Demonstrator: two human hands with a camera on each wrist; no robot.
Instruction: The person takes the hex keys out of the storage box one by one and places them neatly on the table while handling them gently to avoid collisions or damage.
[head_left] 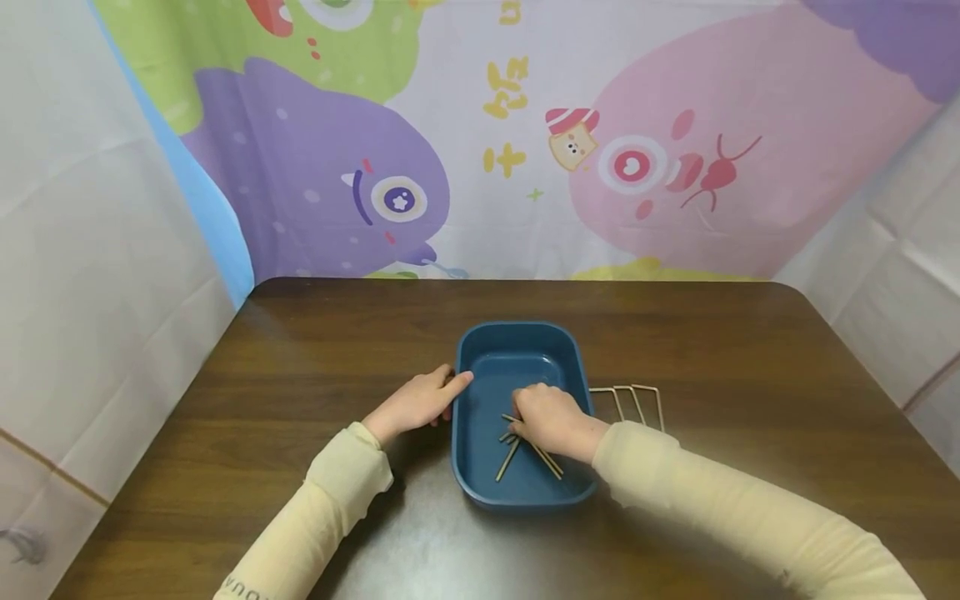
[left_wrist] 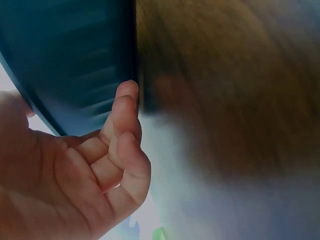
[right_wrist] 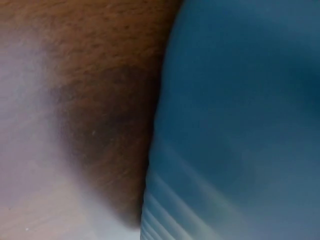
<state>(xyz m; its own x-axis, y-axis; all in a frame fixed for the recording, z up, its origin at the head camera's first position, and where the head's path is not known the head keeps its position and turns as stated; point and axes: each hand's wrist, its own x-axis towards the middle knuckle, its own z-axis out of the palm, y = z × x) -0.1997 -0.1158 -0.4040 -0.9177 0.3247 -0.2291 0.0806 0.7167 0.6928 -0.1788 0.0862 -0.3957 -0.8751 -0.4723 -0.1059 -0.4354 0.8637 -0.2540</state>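
A deep blue rectangular tub [head_left: 517, 333] with rounded corners stands on the table. My left hand [head_left: 420, 402] grips its left wall, thumb over the rim and the other fingers along the outside. In the left wrist view, those fingers [left_wrist: 131, 160] are bent near the base of the tub wall. Inside the tub, my right hand [head_left: 553, 419] reaches down with curled fingers and pinches thin gold-coloured rods [head_left: 508, 460]. Several rod ends stick out below and left of the hand, crossing near the tub's floor. The right wrist view shows only the tub's outer wall [right_wrist: 225, 125] and table.
Bent gold-coloured rods [head_left: 637, 400] show just right of the tub, partly hidden by the right sleeve [head_left: 690, 475]. The dark brown wooden table [head_left: 337, 333] has rounded back corners. Behind it hangs a printed cartoon curtain [head_left: 510, 217], with pale cloth [head_left: 97, 208] at the sides.
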